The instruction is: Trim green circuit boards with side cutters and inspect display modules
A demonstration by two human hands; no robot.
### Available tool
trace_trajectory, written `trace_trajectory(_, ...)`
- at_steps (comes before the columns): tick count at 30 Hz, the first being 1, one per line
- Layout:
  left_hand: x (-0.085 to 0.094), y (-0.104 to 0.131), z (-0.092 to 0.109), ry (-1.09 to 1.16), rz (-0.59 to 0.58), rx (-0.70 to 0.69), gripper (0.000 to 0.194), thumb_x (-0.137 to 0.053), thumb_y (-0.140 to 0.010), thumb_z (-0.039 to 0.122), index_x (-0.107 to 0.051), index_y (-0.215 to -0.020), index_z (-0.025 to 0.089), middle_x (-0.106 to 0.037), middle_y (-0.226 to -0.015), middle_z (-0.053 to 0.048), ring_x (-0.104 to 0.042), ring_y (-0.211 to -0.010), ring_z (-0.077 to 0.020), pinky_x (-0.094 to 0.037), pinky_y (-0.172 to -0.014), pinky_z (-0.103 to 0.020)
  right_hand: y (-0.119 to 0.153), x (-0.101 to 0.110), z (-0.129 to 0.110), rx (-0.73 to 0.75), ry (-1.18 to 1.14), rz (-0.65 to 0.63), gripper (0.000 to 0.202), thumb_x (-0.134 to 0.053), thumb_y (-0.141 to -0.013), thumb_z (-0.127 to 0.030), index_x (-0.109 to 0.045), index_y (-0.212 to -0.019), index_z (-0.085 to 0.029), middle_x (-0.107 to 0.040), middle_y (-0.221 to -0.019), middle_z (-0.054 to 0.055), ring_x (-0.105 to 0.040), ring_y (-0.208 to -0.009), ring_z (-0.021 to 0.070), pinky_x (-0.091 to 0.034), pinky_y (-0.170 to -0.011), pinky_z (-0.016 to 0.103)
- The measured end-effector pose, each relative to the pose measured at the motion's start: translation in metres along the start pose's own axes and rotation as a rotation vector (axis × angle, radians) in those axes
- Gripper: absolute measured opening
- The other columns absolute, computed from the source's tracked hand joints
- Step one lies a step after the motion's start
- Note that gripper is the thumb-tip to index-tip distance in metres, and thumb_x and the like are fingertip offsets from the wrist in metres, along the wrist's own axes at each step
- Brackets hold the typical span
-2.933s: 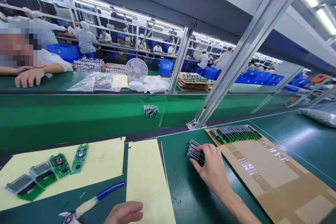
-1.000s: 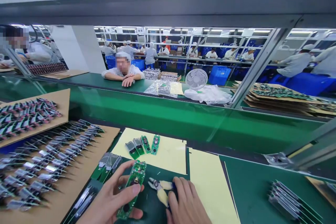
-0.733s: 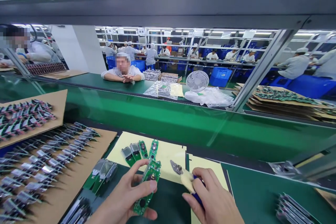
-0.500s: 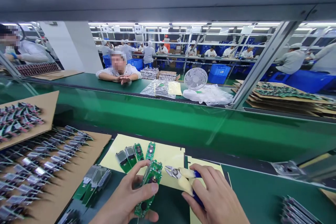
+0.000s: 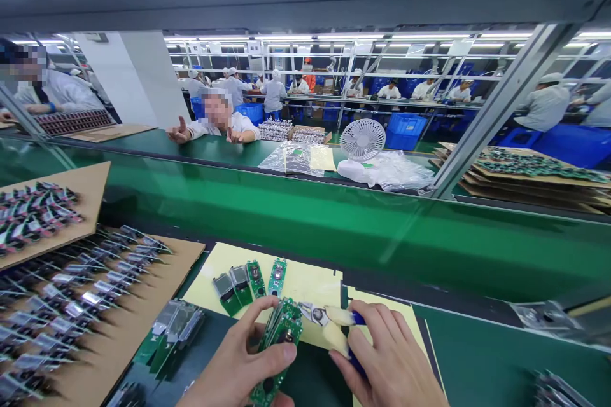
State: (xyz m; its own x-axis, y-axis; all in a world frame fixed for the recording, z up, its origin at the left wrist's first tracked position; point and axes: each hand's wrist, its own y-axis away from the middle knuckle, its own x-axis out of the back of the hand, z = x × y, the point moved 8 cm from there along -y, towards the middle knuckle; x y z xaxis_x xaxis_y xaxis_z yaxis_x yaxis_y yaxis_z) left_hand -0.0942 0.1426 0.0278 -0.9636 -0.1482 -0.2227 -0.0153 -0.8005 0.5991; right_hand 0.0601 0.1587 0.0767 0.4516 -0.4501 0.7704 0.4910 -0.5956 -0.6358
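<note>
left hand [image 5: 245, 361] pinches a stack of boards [image 5: 293, 319] between thumb and fingers, over the bench [image 5: 317, 374]. right hand [image 5: 394, 353] grips the cutters [image 5: 337, 316], handles spread, tips beside the boards' upper edge; contact unclear. judged step: aligning tips to edge, which calls for a steady stack. beyond: paper [image 5: 312, 278].

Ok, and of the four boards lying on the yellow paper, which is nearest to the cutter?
The rightmost board: the other three boards all lie to its left, farther from the cutter.
</note>
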Motion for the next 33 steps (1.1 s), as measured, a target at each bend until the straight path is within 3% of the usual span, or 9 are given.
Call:
trace_trajectory(11, -0.001, -0.010, -0.002, -0.087, -0.059, -0.054, 0.076, -0.075, -0.054, 0.045, -0.037, -0.115, 0.022, -0.049, -0.087, -0.007, -0.049, -0.080, -0.0234, -0.051, -0.055, -0.035, -0.004, 0.001, -0.004, 0.138, 0.154, -0.046, 0.037, -0.024, -0.091, -0.027, -0.048, -0.065, -0.018, -0.058, -0.080, 0.012, -0.052, -0.070, 0.0231, -0.044, -0.059, 0.036)
trace_trajectory(14, -0.001, -0.009, 0.001, -0.107, -0.054, -0.049, 0.074, -0.075, -0.054, 0.045, -0.039, -0.115, 0.022, -0.050, -0.087, -0.007, -0.050, -0.083, -0.0249, -0.053, -0.058, -0.037, -0.003, -0.006, 0.001, 0.133, 0.096, -0.120, 0.036, -0.025, -0.092, -0.027, -0.047, -0.066, -0.018, -0.057, -0.080, 0.011, -0.052, -0.070, 0.0214, -0.045, -0.059, 0.034)
trace_trajectory(18, 0.004, -0.010, 0.001, -0.127, -0.055, -0.006, 0.074, -0.075, -0.054, 0.046, -0.040, -0.115, 0.023, -0.048, -0.087, -0.006, -0.052, -0.091, -0.0292, -0.054, -0.059, -0.037, -0.008, -0.008, 0.001, 0.136, -0.129, -0.269, 0.029, -0.030, -0.091, -0.026, -0.049, -0.070, -0.018, -0.054, -0.071, 0.007, -0.051, -0.058, 0.0158, -0.042, -0.048, 0.025)
trace_trajectory(24, 0.017, -0.013, -0.008, -0.121, -0.047, 0.108, 0.082, -0.074, -0.051, 0.051, -0.036, -0.120, 0.027, -0.040, -0.096, -0.008, -0.049, -0.102, -0.0339, -0.053, -0.064, -0.038, -0.015, -0.017, 0.009, -0.115, -0.504, -0.656, 0.028, -0.035, -0.090, -0.031, -0.048, -0.068, -0.019, -0.053, -0.067, 0.001, -0.050, -0.058, 0.0127, -0.039, -0.052, 0.022)
trace_trajectory(29, 0.012, -0.007, 0.002, -0.123, -0.062, 0.073, 0.083, -0.075, -0.051, 0.050, -0.036, -0.120, 0.023, -0.043, -0.100, -0.010, -0.048, -0.103, -0.0331, -0.054, -0.065, -0.038, 0.002, -0.040, 0.020, -0.465, -0.831, -0.951, 0.041, -0.025, -0.091, -0.042, -0.046, -0.064, -0.019, -0.044, -0.052, -0.002, -0.045, -0.049, 0.0110, -0.037, -0.047, 0.020)
trace_trajectory(31, 0.010, -0.008, 0.005, -0.134, -0.083, 0.030, 0.082, -0.075, -0.053, 0.048, -0.035, -0.120, 0.022, -0.047, -0.098, -0.010, -0.052, -0.093, -0.0291, -0.054, -0.063, -0.037, 0.003, -0.045, 0.028, -0.442, -0.713, -0.932, 0.043, -0.022, -0.092, -0.040, -0.047, -0.064, -0.018, -0.045, -0.050, -0.003, -0.043, -0.044, 0.0095, -0.035, -0.042, 0.019)
trace_trajectory(33, 0.011, -0.010, 0.008, -0.179, -0.105, -0.051, 0.077, -0.073, -0.056, 0.048, -0.035, -0.119, 0.023, -0.050, -0.093, -0.008, -0.056, -0.077, -0.0221, -0.053, -0.062, -0.037, -0.009, -0.038, 0.036, -0.231, -0.295, -0.737, 0.036, -0.034, -0.090, -0.035, -0.050, -0.062, -0.018, -0.050, -0.055, -0.001, -0.047, -0.047, 0.0106, -0.036, -0.043, 0.020)
